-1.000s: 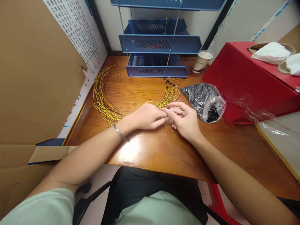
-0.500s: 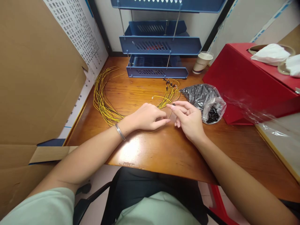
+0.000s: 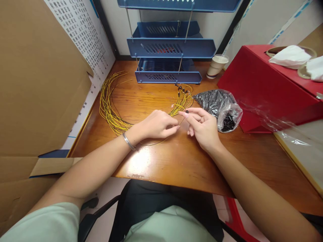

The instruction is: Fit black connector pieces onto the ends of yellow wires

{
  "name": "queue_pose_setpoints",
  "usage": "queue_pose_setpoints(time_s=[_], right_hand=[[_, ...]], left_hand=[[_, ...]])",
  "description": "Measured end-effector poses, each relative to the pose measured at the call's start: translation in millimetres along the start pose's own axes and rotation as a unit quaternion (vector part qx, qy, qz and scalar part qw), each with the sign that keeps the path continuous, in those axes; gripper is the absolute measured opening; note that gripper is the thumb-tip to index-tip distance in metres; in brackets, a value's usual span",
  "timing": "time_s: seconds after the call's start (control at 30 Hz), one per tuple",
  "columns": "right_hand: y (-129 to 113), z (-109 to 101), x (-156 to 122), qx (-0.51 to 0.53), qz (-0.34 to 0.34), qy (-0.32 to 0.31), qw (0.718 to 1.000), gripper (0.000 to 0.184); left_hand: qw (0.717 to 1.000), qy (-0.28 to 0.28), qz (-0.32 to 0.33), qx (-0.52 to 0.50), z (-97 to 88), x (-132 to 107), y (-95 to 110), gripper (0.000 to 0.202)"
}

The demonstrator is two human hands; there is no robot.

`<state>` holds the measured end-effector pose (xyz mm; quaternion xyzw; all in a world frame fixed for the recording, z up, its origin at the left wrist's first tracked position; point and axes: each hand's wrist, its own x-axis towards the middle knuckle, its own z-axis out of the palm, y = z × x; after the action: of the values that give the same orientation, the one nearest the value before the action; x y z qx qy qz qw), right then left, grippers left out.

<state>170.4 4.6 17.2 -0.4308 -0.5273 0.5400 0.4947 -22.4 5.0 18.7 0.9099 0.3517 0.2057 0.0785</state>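
My right hand point(image 3: 202, 128) pinches a small black part point(image 3: 187, 112) between thumb and fingertips; its exact kind is too small to make out. A thin wire runs from there toward my left hand point(image 3: 161, 125), which is closed on that wire with thumb and forefinger together. Partly behind my left hand lies a loose bundle of yellow and black wires point(image 3: 108, 107), curving across the wooden table. Several of its ends carry small black pieces point(image 3: 182, 90). Beside my right hand rests a clear plastic bag point(image 3: 214, 101) full of small black parts, its mouth turned toward me.
A blue stacked tray rack point(image 3: 171, 48) stands at the back, with a paper cup point(image 3: 217, 66) to its right. On the right is a red box point(image 3: 254, 84) bearing tape rolls and tissue. Cardboard point(image 3: 45, 77) walls the left side.
My left hand has shifted slightly left, away from my right fingertips. The free yellow wire end near the black part has swung to the right.
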Motion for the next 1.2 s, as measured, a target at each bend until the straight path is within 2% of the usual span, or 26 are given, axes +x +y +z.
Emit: queue_pose_setpoints(time_s=[0.17,0.33,0.47,0.6,0.97,1.2], right_hand=[[1.5,-4.5,2.6,0.027,-0.008,0.020,0.999,0.037],[-0.1,-0.9,-0.4,0.024,0.001,-0.001,1.000,0.041],[-0.7,3.3,-2.9,0.015,0.016,-0.031,0.999,0.044],[0.2,1.7,-2.1,0.022,0.009,-0.023,0.999,0.042],[-0.4,-2.6,0.4,0.031,-0.017,0.021,0.999,0.035],[-1.8,-0.9,-0.9,0.035,-0.014,0.014,0.999,0.036]], left_hand=[[1.000,-0.023,-0.004,0.003,-1.1,0.4,3.2,0.031],[1.000,0.013,-0.002,0.006,2.8,-1.0,-0.4,0.036],[0.999,0.034,-0.003,-0.012,6.9,-0.6,-3.2,0.032],[0.999,0.048,0.001,-0.027,7.1,0.8,-2.3,0.032],[0.999,0.025,0.000,-0.037,2.9,0.9,0.7,0.037],[0.995,0.021,-0.048,-0.087,1.3,1.2,2.8,0.037]])
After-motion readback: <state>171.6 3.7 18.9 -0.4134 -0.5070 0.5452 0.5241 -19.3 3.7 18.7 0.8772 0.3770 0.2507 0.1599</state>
